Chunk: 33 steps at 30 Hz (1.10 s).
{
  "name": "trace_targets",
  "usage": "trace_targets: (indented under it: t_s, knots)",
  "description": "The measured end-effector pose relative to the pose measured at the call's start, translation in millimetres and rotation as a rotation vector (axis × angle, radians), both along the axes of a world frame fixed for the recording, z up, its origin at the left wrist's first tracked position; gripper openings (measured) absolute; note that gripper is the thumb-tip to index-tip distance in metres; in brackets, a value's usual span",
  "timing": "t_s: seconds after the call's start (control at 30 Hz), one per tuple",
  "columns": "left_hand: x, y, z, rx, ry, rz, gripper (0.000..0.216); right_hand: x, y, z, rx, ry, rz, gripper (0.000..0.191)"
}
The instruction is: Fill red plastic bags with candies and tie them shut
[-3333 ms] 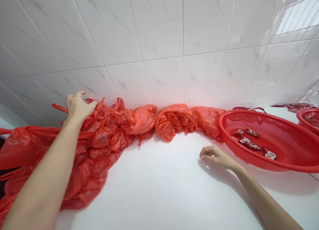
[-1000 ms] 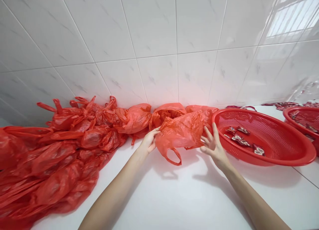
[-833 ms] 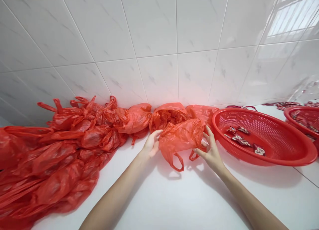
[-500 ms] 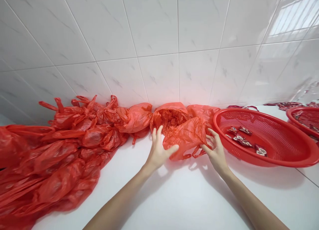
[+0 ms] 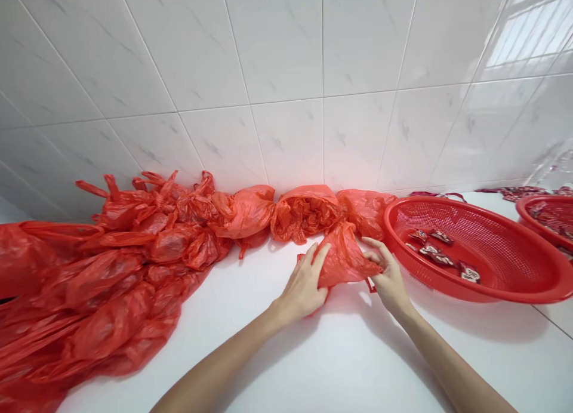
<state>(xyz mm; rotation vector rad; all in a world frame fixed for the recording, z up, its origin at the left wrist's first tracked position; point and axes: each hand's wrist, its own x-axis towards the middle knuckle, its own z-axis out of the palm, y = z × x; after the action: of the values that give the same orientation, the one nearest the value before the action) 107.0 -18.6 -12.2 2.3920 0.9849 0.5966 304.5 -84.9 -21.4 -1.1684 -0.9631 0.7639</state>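
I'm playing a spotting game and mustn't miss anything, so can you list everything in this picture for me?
Flat table: one, white, underneath
Marbled tile wall: one, white with grey streaks, behind
Thin plastic bag: one, red, front middle
Tangled plastic-bag heap: one, red, left
Crumpled plastic-bag bundles: three, red, along the wall
Large round plastic basket: one, red, right
Small shiny packets: about six, dark red and white, in that basket
Smaller plastic basket: one, red, right edge, things inside unclear
Strap-like strip: one, dark red, behind the large basket
Flat patterned pieces: count unclear, dark red, back right
Left hand: one, bare, touching the bag's left side
Right hand: one, bare, fingers pinching its right side
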Motion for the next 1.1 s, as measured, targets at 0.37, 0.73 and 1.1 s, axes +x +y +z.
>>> trace_targets:
  t_s: [0.37, 0.73, 1.1]
  knots:
    - [-50.9, 57.8, 68.2, 0.172, -0.299, 0.065, 0.026, 18.1, -1.9, 10.5, -0.14, -0.092, 0.11, 0.04]
    - [-50.1, 51.0, 34.2, 0.071, 0.17, -0.105, 0.071, 32.1, -4.9, 14.9, -0.122, -0.185, 0.254, 0.032]
    - [-18.6, 15.5, 35.0, 0.093, 0.195, -0.309, 0.063, 3.1, -17.1, 30.2, 0.213, -1.045, 0.281, 0.042]
